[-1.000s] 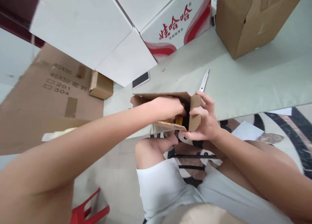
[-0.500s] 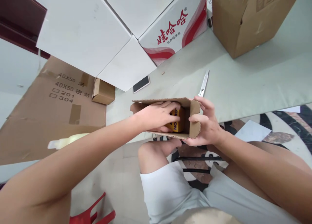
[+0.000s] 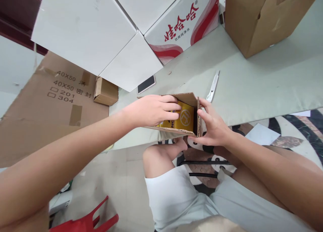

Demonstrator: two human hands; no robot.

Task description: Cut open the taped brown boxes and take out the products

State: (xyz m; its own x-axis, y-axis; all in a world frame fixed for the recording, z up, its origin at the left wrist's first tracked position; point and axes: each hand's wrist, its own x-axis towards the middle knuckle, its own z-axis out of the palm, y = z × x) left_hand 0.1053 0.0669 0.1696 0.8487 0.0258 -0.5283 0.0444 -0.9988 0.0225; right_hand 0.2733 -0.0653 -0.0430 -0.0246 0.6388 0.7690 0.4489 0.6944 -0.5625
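Fingers curled, my left hand (image 3: 158,110) reaches into an open brown cardboard box (image 3: 188,97) and grips a yellow box (image 3: 187,118) with dark lettering and a pale round logo. The yellow box lies inside, toward the right end, and my palm and wrist cover the left part of the carton. My right hand (image 3: 213,124) holds the carton's right end, thumb and fingers around its edge. Just beyond that hand, a utility knife (image 3: 213,86) rests on the pale tabletop (image 3: 252,87).
White cartons (image 3: 83,30) are stacked at the back, one with red lettering (image 3: 181,26). A tall brown box (image 3: 262,20) stands at the back right. Left are a phone (image 3: 146,84), a small brown box (image 3: 106,91) and a large printed carton (image 3: 63,107). A red stool (image 3: 88,222) is on the floor.
More of the yellow box now shows, its logo face turned into view. My left hand has shifted left and up. The carton's right flap no longer shows folded outward.
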